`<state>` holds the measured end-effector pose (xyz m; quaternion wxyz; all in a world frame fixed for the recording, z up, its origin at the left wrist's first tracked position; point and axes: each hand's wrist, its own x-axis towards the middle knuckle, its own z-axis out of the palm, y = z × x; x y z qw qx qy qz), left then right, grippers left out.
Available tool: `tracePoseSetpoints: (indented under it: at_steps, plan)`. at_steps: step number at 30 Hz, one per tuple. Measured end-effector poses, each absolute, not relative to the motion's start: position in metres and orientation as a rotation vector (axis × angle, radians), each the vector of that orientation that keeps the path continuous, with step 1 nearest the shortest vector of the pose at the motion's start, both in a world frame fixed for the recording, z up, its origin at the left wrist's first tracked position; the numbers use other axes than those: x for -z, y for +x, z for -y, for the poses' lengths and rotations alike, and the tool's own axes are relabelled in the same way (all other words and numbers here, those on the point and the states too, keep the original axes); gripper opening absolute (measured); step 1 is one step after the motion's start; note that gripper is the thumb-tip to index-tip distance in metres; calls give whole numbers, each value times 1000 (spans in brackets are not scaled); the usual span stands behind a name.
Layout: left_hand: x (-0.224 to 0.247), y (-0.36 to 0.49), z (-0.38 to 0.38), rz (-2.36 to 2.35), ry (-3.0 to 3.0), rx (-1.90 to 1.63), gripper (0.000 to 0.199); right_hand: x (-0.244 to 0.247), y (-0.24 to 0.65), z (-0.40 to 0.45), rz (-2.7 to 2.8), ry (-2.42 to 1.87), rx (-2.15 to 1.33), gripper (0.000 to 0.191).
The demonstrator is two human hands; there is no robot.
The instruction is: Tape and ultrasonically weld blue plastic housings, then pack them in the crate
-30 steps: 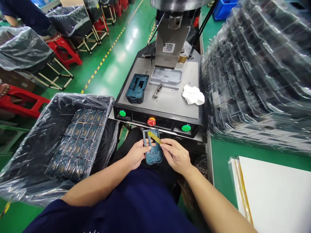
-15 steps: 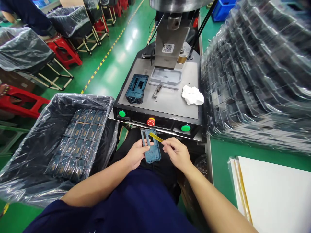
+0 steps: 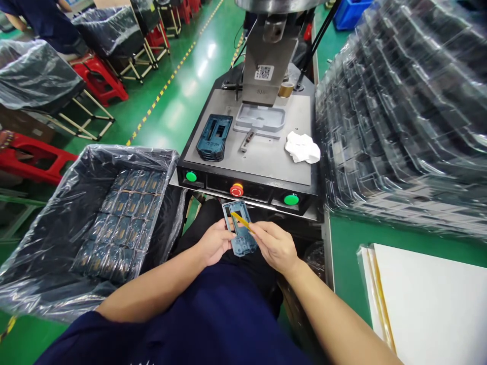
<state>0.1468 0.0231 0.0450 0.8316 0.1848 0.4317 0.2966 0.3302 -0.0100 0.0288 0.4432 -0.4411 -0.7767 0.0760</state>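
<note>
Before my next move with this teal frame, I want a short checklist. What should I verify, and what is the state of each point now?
1. Left hand grips the teal plastic frame: ok.
2. Right hand fingers pinch the yellow strip: ok.
3. Strip lies flat on the frame: cannot tell.
4. Steel press ram stands above the metal nest: ok.
5. Second teal housing lies beside the nest, not in it: ok.
6. Red emergency stop released: cannot tell.
</note>
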Motion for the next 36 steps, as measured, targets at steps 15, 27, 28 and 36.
tracePoseSetpoints:
  at_steps: [15, 27, 28, 36]
  plan:
    - [-48, 153, -15, -849, 381, -545, 47, -23, 328, 12, 2198, -1021, -181, 30]
    - [-48, 147, -15, -751, 400, -560, 60, -37, 321, 7, 2372, -1071, -285, 28]
    - [-48, 147, -15, -745, 403, -561, 60, -38, 321, 7, 2393, -1072, -309, 28]
    - [-49, 147, -16, -749, 392, -607, 59, -36, 323, 9, 2309, -1106, -340, 35]
